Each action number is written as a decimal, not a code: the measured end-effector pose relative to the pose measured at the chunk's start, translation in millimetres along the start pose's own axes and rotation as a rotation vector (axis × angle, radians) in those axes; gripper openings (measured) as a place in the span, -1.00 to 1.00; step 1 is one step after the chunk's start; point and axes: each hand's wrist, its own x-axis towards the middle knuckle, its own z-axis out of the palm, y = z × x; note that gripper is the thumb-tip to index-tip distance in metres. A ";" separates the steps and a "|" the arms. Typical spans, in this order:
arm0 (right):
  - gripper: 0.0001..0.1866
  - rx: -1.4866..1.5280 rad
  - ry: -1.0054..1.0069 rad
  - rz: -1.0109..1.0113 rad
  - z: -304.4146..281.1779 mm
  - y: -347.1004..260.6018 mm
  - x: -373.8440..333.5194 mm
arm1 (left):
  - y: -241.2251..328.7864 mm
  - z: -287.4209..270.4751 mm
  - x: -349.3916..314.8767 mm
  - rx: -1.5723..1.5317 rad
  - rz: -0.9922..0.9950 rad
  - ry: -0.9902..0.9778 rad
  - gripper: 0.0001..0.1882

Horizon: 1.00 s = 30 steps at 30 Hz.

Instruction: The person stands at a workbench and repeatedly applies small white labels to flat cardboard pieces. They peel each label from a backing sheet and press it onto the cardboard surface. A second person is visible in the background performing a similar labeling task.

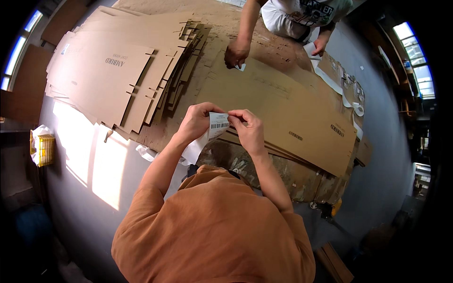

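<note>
Head cam's got the barcode label strip [218, 124] fingertip-pinched by both left hand [194, 123] and right hand [249, 130], long axis trailing down-left, flat cardboard sheet [292, 115] ahead and rightward (right hand's nearer it, btw).

Your label strip [218, 123] is thin paper, smooth-faced and pliant; the 2 piles ahead of you, the left pile [96, 70] and the right pile [283, 115], are plain brown cardboard, flat and matt; the desk [273, 45] under them looks rough, scuffed and pitted; your shirt [217, 231] is matt cloth, softly creased; the floor [339, 226] looks hard and smooth; the basket [46, 151] at your left looks like plastic lattice, its liner [42, 130] thin, crumpled plastic film.
</note>
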 end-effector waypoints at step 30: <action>-0.80 -0.543 0.051 0.349 -33.3 178.3 218.8 | -148.1 31.1 87.6 0.356 -0.334 0.122 -0.81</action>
